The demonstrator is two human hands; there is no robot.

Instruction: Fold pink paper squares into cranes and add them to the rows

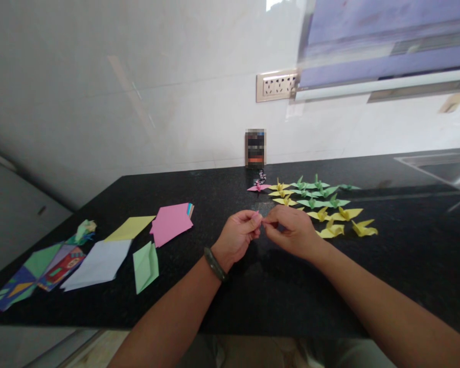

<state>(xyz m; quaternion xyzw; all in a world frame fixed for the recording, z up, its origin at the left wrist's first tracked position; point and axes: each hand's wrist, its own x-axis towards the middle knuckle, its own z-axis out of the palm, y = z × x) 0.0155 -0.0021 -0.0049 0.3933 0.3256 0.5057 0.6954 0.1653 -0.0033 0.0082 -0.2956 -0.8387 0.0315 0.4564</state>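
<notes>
My left hand (242,232) and my right hand (291,230) meet over the middle of the black counter. Both are closed in a pinch on a small piece of pink folded paper (263,220). Only slivers of its pink show between the fingertips, so its shape is hidden. Just beyond my hands sits a pink paper crane (258,188). To its right stand rows of yellow paper cranes (279,193) and green paper cranes (322,192). More yellow cranes (331,230) lie beside my right hand, which partly covers some of them.
Left on the counter (222,306) lie pink paper sheets (172,224), a folded green sheet (145,267), yellow paper (130,228), white paper (99,263) and a colourful printed packet (61,268). A phone-like object (255,148) leans against the wall. A sink edge (437,168) is at far right.
</notes>
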